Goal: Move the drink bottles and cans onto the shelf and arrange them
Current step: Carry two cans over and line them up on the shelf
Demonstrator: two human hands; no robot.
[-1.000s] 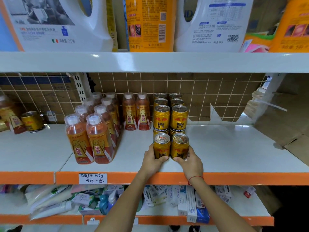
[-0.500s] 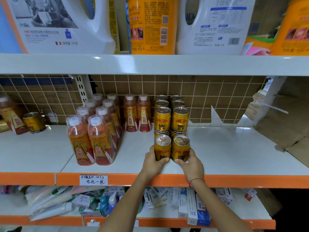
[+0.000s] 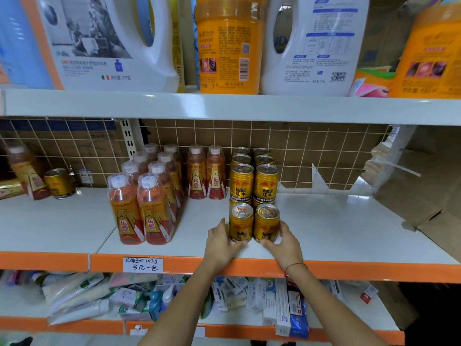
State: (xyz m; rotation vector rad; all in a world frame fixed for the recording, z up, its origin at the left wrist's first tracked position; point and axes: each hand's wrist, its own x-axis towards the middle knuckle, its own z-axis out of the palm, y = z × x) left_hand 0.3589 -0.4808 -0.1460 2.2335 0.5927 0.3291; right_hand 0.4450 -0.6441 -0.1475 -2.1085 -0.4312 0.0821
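Two gold cans (image 3: 253, 226) with red bull logos and silver pull-tab tops stand side by side, touching, near the front edge of the white shelf (image 3: 349, 236). The left hand (image 3: 222, 243) curls round the left can, the right hand (image 3: 284, 242) round the right one. At 12 o'clock behind them more cans (image 3: 254, 182) sit stacked in a double row. At 9 o'clock stand orange bottles (image 3: 139, 208) with white caps, shrink-wrapped in pairs.
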